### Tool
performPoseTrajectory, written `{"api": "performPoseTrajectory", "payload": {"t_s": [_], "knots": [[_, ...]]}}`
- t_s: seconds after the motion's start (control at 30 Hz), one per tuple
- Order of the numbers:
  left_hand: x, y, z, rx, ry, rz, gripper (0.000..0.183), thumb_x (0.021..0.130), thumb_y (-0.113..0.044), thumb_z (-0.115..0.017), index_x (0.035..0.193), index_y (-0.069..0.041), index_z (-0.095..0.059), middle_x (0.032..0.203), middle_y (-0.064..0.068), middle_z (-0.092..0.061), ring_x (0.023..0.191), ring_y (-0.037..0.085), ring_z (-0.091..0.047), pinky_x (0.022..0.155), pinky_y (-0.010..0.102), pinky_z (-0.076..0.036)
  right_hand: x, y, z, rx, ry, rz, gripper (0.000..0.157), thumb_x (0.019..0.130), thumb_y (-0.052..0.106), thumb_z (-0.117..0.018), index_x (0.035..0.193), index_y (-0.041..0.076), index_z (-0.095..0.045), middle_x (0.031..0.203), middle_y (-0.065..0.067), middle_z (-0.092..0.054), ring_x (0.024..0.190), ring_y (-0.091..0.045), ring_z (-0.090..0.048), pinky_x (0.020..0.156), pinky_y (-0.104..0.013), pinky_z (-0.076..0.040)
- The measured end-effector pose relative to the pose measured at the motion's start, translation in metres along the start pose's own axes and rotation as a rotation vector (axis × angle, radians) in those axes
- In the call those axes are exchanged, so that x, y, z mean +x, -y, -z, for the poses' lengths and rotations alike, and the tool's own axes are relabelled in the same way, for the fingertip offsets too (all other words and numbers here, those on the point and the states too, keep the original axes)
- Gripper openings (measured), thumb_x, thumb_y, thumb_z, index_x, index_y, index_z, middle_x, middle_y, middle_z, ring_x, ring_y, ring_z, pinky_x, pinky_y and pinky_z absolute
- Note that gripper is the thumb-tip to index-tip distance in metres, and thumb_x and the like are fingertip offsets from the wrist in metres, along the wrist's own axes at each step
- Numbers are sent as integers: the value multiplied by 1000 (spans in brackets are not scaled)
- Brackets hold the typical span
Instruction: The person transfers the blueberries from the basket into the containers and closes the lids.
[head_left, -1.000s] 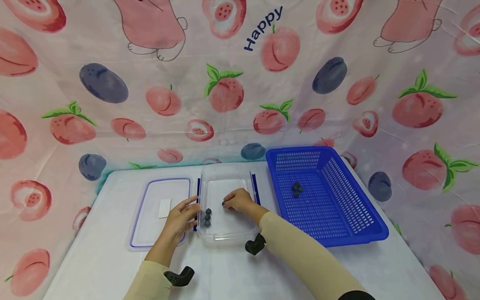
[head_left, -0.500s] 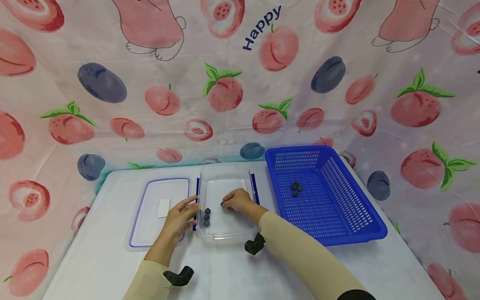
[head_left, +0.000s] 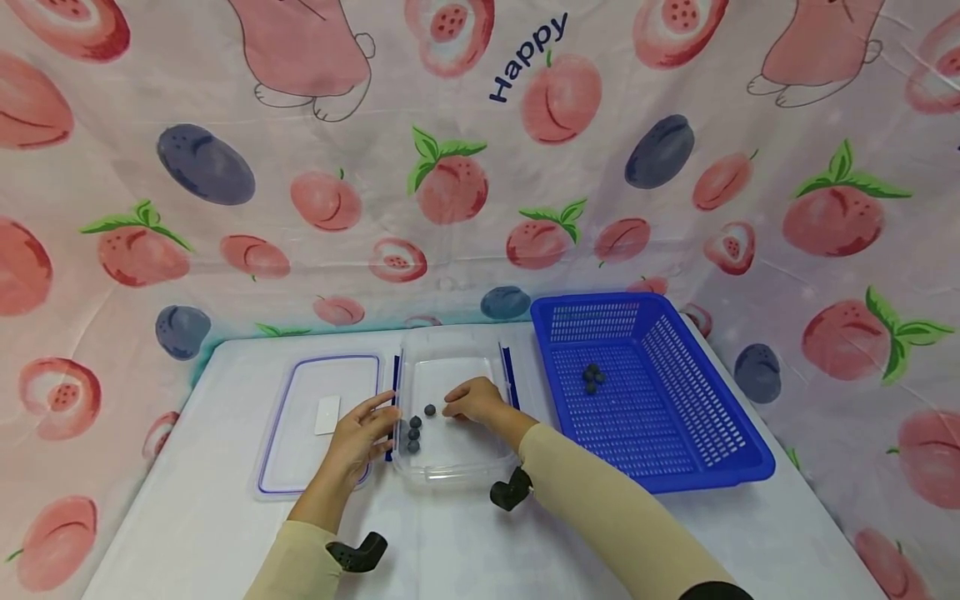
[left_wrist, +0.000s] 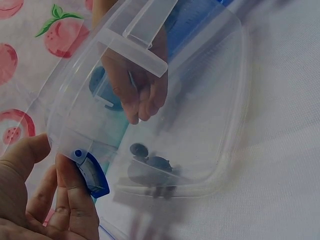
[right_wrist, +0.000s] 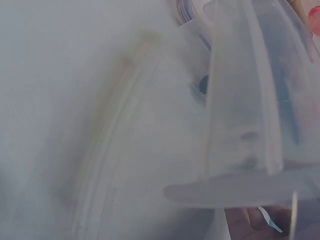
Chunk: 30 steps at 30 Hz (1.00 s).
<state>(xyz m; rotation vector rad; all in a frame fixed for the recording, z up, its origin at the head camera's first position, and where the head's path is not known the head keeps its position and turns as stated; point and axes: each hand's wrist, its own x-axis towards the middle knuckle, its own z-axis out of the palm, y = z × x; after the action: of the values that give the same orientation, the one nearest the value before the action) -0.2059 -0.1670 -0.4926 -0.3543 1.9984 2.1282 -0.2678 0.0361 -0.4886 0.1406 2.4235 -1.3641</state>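
Note:
In the head view, my right hand (head_left: pixel 474 400) hovers inside a clear plastic box (head_left: pixel 450 473), fingers loosely gathered and nothing visible between them. One blueberry (head_left: pixel 430 410) lies on the box floor just left of its fingertips. Three more blueberries (head_left: pixel 414 434) sit in a line along the left wall. My left hand (head_left: pixel 360 437) touches that wall from outside with its fingers spread. Thumb and fingers of the left hand (left_wrist: pixel 55 195) lie by the blue latch (left_wrist: pixel 92 174) in the left wrist view. The right wrist view shows mostly blurred box wall.
A blue perforated basket (head_left: pixel 720 408) stands to the right, with several blueberries (head_left: pixel 592 377) in it. Left of the box lies a clear lid with a blue seal (head_left: pixel 300 467), bearing a white label (head_left: pixel 327 416). A fruit-printed cloth (head_left: pixel 442 275) hangs behind the white table (head_left: pixel 187 508).
The blueberry that my right hand pinched is let go and lies slightly left of the fingertips. The right hand stays almost in place, and the left hand has not visibly moved.

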Motion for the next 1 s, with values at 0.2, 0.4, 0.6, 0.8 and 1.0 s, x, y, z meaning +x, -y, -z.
{"api": "performPoseTrajectory", "payload": {"t_s": [0.2, 0.4, 0.6, 0.8, 1.0], "knots": [[1, 0, -1, 2, -11, 8, 53, 95, -16, -66, 144, -8, -48, 100, -9, -65, 88, 7, -62, 72, 23, -56, -3, 8, 9, 80, 44, 22, 23, 82, 4, -77, 103, -3, -73, 90, -10, -73, 71, -12, -66, 72, -26, -58], [2, 0, -1, 3, -13, 14, 52, 95, -16, -66, 144, -9, -49, 107, -5, -66, 89, 7, -61, 74, 24, -55, -6, 31, 41, 225, 117, 75, 30, 89, 5, -70, 117, -7, -67, 109, -17, -71, 87, -17, -69, 81, -30, -59], [2, 0, 0, 10, -10, 11, 53, 96, -16, -65, 145, -8, -48, 111, -2, -66, 91, 8, -61, 74, 23, -55, -2, 43, 97, 308, 59, 138, 35, 95, 9, -63, 127, -5, -61, 125, -23, -63, 106, -30, -65, 94, -36, -54], [3, 1, 1, 14, -20, 19, 51, 96, -16, -65, 144, -10, -49, 108, -3, -67, 88, 7, -62, 73, 23, -55, 4, 26, 153, 289, -27, 147, 40, 97, 15, -61, 131, -6, -58, 128, -22, -61, 114, -32, -62, 95, -36, -53], [5, 2, 0, 26, -13, 14, 51, 96, -16, -64, 144, -10, -49, 114, 2, -66, 92, 10, -62, 74, 24, -56, 5, -9, 193, 274, -102, 92, 44, 100, 16, -57, 138, -5, -51, 139, -23, -52, 120, -33, -57, 103, -40, -48]]}}
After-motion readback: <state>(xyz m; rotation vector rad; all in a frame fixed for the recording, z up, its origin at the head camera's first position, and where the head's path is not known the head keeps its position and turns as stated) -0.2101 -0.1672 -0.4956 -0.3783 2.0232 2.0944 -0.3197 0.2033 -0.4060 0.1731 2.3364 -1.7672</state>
